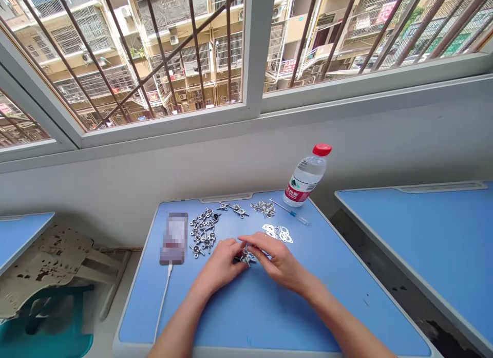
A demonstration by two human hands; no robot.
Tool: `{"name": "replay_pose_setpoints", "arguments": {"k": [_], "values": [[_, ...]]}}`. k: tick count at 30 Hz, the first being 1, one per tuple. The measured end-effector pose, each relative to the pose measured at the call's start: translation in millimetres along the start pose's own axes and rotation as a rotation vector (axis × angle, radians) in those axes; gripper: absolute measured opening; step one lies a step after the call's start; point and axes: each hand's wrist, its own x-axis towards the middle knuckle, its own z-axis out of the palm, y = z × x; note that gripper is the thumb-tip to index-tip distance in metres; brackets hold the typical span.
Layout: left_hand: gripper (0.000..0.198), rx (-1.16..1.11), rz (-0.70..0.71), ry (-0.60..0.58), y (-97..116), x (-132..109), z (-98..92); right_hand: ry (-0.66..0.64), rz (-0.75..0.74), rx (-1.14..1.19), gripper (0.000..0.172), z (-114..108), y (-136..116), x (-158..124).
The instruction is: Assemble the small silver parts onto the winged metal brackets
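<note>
The person's left hand [221, 265] and right hand [275, 260] are meeting low over a light-blue school desk [231, 317], their fingertips closing together on a small cluster of linked silver ring-pulls [246, 257]. The cluster is sitting directly between the two hands and is partly hidden, with the right hand's fingers arching over its top and the left hand's fingertips pressing against its near side. Just ahead of the hands, a group of flat silver ring-pulls [277, 233] is lying on the desk, closest to the right hand. Farther up, a small bunch of silver ring-pulls [264, 209] and a short chain of joined silver ring-pulls [234, 210] are resting near the far edge. To their left, a larger linked silver ring-pull lattice [202, 232] is lying beside a blurred smartphone [174, 238], whose white charging cable [164, 301] is trailing toward the near edge. A slim blue-and-clear pen [290, 213] is lying just beside a clear plastic water bottle with a red cap [308, 175], which is standing at the far right corner.
</note>
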Motion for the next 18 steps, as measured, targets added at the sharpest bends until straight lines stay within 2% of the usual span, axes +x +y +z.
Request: {"name": "replay_pose_setpoints", "arguments": {"k": [5, 11, 18], "values": [[0.014, 0.015, -0.011, -0.004, -2.0, -0.3, 1.6, 0.009, -0.034, -0.002, 0.029, 3.7, 3.7, -0.8], [0.015, 0.038, -0.011, -0.01, -2.0, -1.3, 1.6, 0.022, 0.014, 0.028, 0.027, 2.2, 3.8, -0.5], [0.008, 0.076, -0.008, -0.007, 2.2, -2.8, -0.5, 0.026, 0.053, 0.062, 0.025, 2.0, 2.5, -1.5]]}}
